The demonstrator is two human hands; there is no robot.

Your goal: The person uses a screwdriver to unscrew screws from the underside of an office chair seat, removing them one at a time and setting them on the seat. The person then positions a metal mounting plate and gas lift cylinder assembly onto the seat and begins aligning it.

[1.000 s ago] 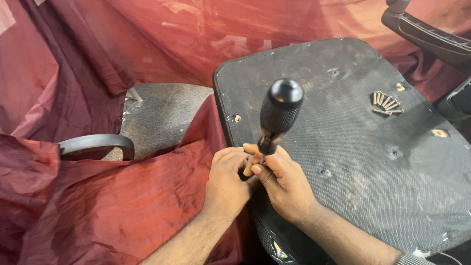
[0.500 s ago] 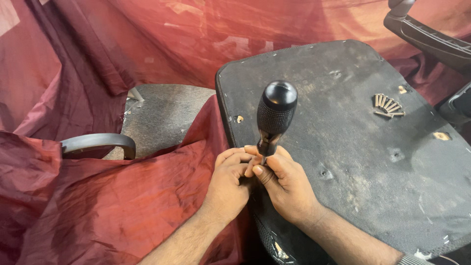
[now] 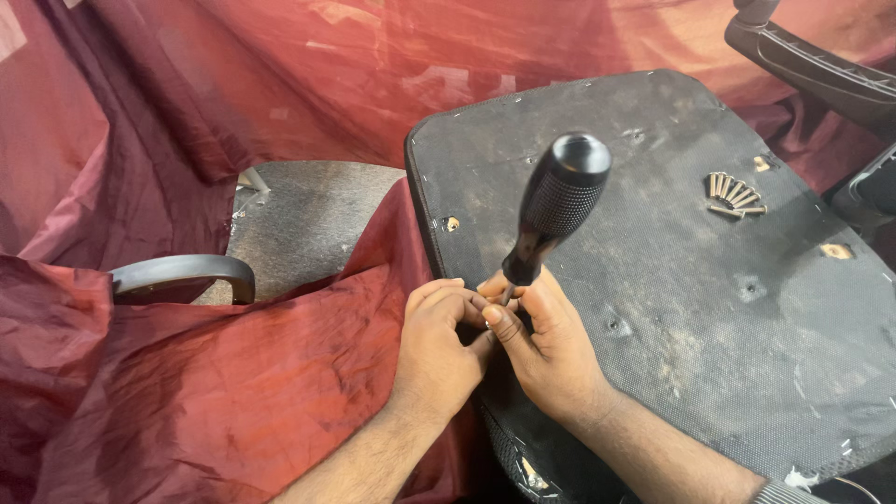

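In the head view, the left hand [image 3: 437, 350] and right hand [image 3: 546, 345] meet at the near edge of the upturned black seat base [image 3: 672, 308], fingers pinching the lower shaft of a black-handled screwdriver [image 3: 558, 207] that stands tilted over it. Loose screws [image 3: 735, 195] lie farther back on the base, red cloth [image 3: 187, 392] beside it.

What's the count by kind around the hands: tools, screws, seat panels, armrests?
Screwdriver: 1, pinched low by left hand and right hand
Loose screws: about 7, one pile
Black seat panel: 1
Grey armrest: 1
Total: about 10
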